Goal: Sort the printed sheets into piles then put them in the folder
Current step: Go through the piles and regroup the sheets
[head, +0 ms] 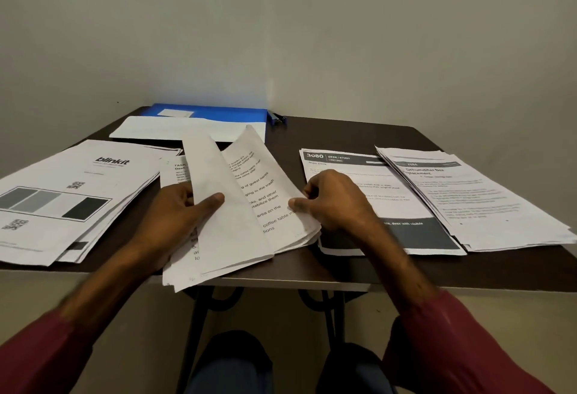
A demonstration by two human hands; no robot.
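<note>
Probably a home study corner: small dark table (343,137), bare walls (312,34), paperwork.

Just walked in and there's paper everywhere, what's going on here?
A person is sorting printed sheets at a dark table. The left grip holds a lifted sheet of the middle stack, and the right grip pinches that stack's right edge. Other piles lie to either side; the blue folder waits at the back.
</note>
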